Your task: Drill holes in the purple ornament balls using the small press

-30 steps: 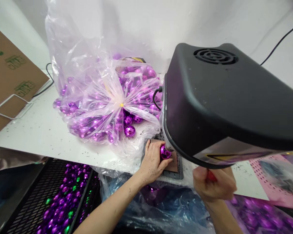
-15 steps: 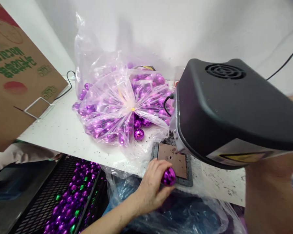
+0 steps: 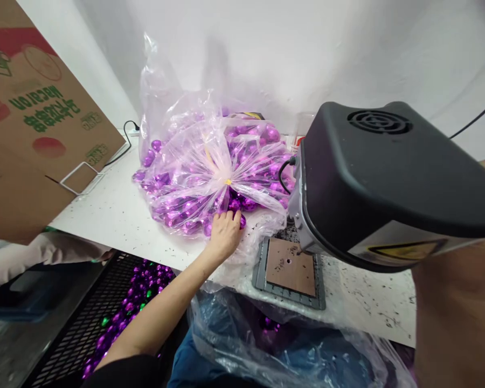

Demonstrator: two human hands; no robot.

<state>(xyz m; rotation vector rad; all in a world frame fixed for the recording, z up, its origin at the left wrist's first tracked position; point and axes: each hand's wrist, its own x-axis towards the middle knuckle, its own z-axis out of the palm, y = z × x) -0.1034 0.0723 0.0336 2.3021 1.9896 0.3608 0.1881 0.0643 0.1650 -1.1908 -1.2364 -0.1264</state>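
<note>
Pale wall (image 3: 275,48) and white tabletop (image 3: 113,205), the latter flecked with dark bits, lie behind and around the left hand (image 3: 225,236); well to the hand's left stands a printed cardboard box (image 3: 28,140), cut off by the picture's edge; below the box, pale cloth (image 3: 44,258) shows on another person, the rest hidden or out of view; nearer the hand, below and left of it, a black mesh crate (image 3: 70,323) holds purple and green balls, the forearm covering part of them; just beyond the hand spreads a clear plastic bag (image 3: 186,178) of purple balls, blurred by its gathered folds; the hand itself is narrow, fingers curled down over a purple ball (image 3: 243,221) at the bag's near edge, only the ball's right side showing, so whether it is gripped I cannot tell; to the hand's right and nearer, a brown plate (image 3: 283,275) with a small hole sits on a grey base (image 3: 262,285); farther right, a black machine (image 3: 388,183) hides what lies behind it; below its right end is the blurred right arm (image 3: 456,318), its hand impossible to make out, its state likewise.
</note>
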